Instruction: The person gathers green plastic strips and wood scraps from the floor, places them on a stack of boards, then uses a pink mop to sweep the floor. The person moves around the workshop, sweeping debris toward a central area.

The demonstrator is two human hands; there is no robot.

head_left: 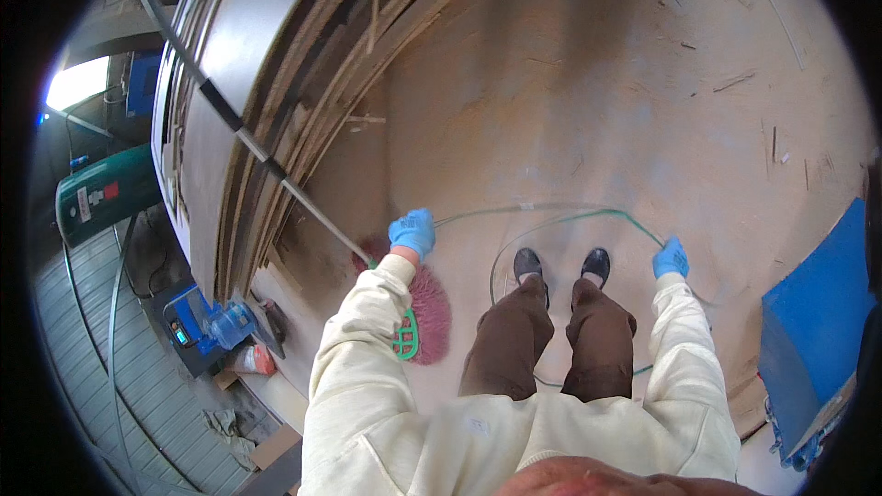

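my left grip point(412, 233) and right grip point(672, 259), both gloved in blue, are closed on a thin green strap point(608, 212), which arches between them above the floor point(570, 138), ahead of my dark shoes point(596, 263). a pink mop point(432, 312) shows beside my left sleeve point(358, 340), near stacked boards point(308, 83).

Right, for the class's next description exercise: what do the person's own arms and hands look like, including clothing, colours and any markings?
Loose, creased cream fabric sleeves cover both arms down to the wrists. The left hand and right hand wear light-blue gloves; the left glove bears small dark marks. No cables show on either arm.
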